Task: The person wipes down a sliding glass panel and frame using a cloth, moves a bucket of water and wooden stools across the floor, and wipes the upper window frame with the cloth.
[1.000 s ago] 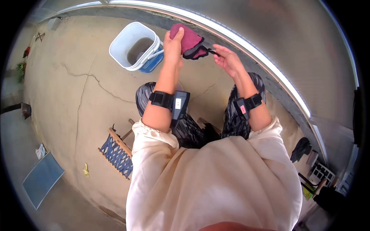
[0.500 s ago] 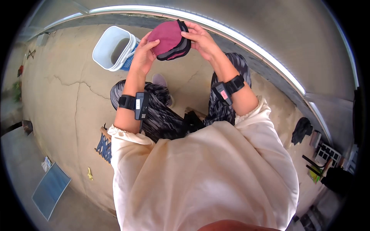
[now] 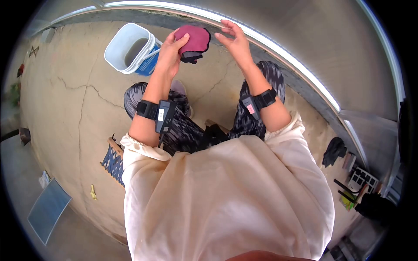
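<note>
A maroon cloth item (image 3: 194, 39) with black edging and a grey patch underneath is held up near the top middle. My left hand (image 3: 172, 48) grips its left side, thumb on top and the fingers hidden beneath. Just right of the cloth, my right hand (image 3: 235, 40) is raised with its fingers apart, touching nothing. To the left of my left hand, a white bucket (image 3: 112, 51) with a blue label stands on the floor, with greyish liquid or a grey bottom showing inside.
A low stool (image 3: 114, 162) with blue webbing stands at my left. Farther left lie a blue panel (image 3: 49, 210) and a yellow scrap (image 3: 93, 192). Along the wall at right are a black cloth (image 3: 334, 151) and a white rack (image 3: 364, 179).
My right hand first came onto the cloth, then let go and moved off to the right. The cloth, in my left hand, turned and now shows less of its black edge.
</note>
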Demonstrator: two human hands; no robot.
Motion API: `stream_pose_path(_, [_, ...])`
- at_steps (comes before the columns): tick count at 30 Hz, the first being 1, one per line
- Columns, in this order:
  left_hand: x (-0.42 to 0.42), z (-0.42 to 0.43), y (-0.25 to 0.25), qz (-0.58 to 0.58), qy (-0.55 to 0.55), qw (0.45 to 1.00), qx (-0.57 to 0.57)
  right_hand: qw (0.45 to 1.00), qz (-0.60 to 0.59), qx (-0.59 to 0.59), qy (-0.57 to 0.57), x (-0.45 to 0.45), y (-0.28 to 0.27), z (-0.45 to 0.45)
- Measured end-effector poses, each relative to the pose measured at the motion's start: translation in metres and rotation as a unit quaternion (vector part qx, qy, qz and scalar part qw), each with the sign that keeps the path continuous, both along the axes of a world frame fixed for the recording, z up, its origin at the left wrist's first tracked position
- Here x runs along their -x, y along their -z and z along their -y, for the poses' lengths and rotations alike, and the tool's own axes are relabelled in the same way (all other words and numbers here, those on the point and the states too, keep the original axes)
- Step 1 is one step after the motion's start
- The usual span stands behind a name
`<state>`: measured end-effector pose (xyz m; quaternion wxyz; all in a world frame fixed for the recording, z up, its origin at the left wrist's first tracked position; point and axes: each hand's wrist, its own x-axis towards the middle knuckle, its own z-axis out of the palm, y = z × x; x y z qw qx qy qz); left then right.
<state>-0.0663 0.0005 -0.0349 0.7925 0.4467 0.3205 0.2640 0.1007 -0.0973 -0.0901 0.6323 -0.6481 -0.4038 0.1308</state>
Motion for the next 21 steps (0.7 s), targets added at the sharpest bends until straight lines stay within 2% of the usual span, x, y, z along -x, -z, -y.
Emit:
stream_pose_path(1, [0.001, 0.0, -0.004, -0.016, -0.004, 1.0, 0.002, 1.0, 0.0, 0.001, -0.001, 0.003, -0.006, 0.001])
stream_pose_path(3, [0.006, 0.001, -0.011, -0.012, -0.007, 1.0, 0.012, 0.995, 0.025, -0.011, -0.1, 0.017, -0.031, 0.008])
stream_pose_path(4, [0.007, 0.0, -0.012, -0.007, -0.01, 1.0, 0.02, 0.993, 0.016, -0.028, -0.114, 0.025, -0.037, 0.01])
stream_pose_path(8, [0.003, -0.002, -0.006, 0.002, -0.045, 0.999, 0.016, 0.988, 0.063, -0.071, -0.122, 0.037, -0.04, 0.008])
stream_pose_path(12, [0.003, 0.002, -0.01, 0.007, -0.038, 0.999, 0.023, 0.988, 0.122, -0.043, -0.09, 0.038, -0.032, 0.005])
stream_pose_path(14, [0.004, 0.001, -0.01, 0.01, -0.033, 0.999, 0.026, 0.997, -0.024, -0.029, -0.065, 0.034, -0.023, 0.001])
stream_pose_path(15, [0.005, -0.002, -0.007, 0.015, -0.05, 0.998, 0.026, 0.997, -0.023, -0.03, -0.065, 0.029, -0.018, -0.001])
stream_pose_path(17, [0.009, -0.004, -0.005, 0.02, -0.066, 0.997, 0.025, 0.966, -0.244, -0.009, -0.085, 0.016, -0.012, -0.002])
stream_pose_path(19, [0.01, -0.006, -0.006, 0.015, -0.058, 0.998, 0.021, 0.967, -0.236, -0.012, -0.095, 0.018, -0.013, -0.002])
stream_pose_path(21, [0.007, -0.003, -0.007, 0.016, -0.061, 0.998, 0.019, 0.996, -0.044, 0.009, -0.081, 0.028, -0.021, 0.001])
